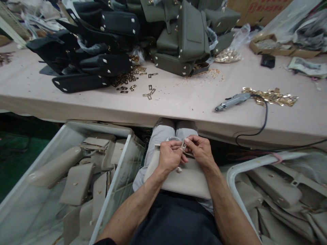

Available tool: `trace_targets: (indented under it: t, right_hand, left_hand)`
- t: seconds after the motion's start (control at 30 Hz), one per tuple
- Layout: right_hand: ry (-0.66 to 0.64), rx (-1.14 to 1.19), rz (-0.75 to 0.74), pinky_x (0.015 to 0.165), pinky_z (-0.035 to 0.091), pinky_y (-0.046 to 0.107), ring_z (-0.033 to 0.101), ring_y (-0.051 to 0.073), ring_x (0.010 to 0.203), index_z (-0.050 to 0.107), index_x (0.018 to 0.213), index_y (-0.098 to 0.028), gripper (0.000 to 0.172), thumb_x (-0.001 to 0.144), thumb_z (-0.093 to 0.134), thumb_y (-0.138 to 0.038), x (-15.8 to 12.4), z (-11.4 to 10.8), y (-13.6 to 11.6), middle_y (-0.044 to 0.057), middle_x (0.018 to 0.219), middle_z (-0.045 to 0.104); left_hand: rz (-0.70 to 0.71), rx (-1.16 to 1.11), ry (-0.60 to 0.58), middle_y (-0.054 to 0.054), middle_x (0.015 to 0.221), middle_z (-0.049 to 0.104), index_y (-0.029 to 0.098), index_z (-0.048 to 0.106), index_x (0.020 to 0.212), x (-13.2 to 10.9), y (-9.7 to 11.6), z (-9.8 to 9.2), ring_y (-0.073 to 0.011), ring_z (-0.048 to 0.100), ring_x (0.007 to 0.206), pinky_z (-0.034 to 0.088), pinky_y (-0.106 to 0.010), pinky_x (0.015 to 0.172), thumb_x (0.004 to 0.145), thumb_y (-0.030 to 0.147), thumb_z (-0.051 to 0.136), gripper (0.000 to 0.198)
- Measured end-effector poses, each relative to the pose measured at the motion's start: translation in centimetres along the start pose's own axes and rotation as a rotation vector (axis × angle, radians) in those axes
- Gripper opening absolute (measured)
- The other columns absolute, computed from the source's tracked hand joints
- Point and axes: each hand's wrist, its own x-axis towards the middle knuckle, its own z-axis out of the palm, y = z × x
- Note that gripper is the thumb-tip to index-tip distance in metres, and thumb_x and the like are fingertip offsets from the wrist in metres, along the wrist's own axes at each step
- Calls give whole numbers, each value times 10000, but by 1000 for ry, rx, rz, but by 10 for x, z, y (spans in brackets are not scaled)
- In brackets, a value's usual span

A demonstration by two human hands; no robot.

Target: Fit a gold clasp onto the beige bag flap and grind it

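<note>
Head view: small piece (pixel 183 145) pinched by left hand (pixel 169 156) and right hand (pixel 201 149), together above beige bag (pixel 185 182), near front edge of bench (pixel 176 105).

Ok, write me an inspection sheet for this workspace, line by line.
Surface: pale-covered table, metal plates scattered on it.
Things in hand: pale bag; small part, too hidden to identify.
Clutter: black bags, dark green bags and gold-coloured pieces on the table.
Hands: left hand and right hand meet above the pale bag, both holding the small part.
Cables: dark cable runs from the grey tool over the table's front edge.
Surroundings: left crate and right bin, both holding beige bags.
</note>
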Motion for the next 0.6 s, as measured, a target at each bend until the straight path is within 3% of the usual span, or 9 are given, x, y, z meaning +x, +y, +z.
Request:
trace_targets:
  t: [0.1, 0.2, 0.3, 0.37, 0.47, 0.6]
  right_hand:
    - [48, -39, -12, 560, 472, 205, 559, 107, 572, 653, 773, -142, 392, 874, 749, -507, -4, 6, -7, 3, 654, 608]
    - [39, -10, 20, 527, 458, 217, 566, 121, 544, 639, 755, -145, 441, 866, 717, -565, -8, 14, -11, 4, 627, 595]
    - [37, 26, 64, 536, 486, 239, 584, 139, 551, 633, 778, -148, 484, 824, 717, -622, 1, 11, -5, 17, 655, 611]
    - [70, -3, 59, 541, 482, 241, 576, 140, 561, 638, 786, -146, 486, 815, 717, -625, 5, 8, -3, 23, 662, 613]
    - [127, -66, 1, 551, 451, 228, 558, 134, 593, 657, 775, -142, 467, 833, 707, -602, 0, 7, -6, 30, 672, 615]
    - [85, -101, 19, 514, 411, 223, 570, 142, 562, 644, 787, -153, 437, 848, 697, -582, -10, 13, -13, 18, 632, 607]
  left_hand:
    - [48, 71, -13, -71, 568, 681, 50, 714, 961, -6, 7, 2, -170, 610, 368, 482, -203, 358, 782, 311, 697, 317]
    - [87, 199, 59, -68, 566, 686, 82, 730, 859, -12, 11, 2, -136, 538, 316, 395, -180, 313, 783, 420, 750, 347]
    - [110, 220, 98, -15, 462, 618, 103, 746, 929, -2, 3, -1, -154, 538, 333, 393, -179, 316, 768, 532, 793, 460]
    - [65, 183, 23, -31, 527, 663, 108, 746, 982, 5, -2, -2, -184, 607, 396, 469, -202, 356, 746, 596, 807, 545]
    - [-34, 123, -73, -77, 719, 752, 122, 752, 1024, 7, -5, -6, -268, 731, 595, 625, -300, 535, 639, 636, 866, 653]
    - [-57, 155, -39, -72, 654, 734, 139, 772, 921, 1, -5, -10, -262, 702, 534, 608, -299, 505, 596, 646, 874, 611]
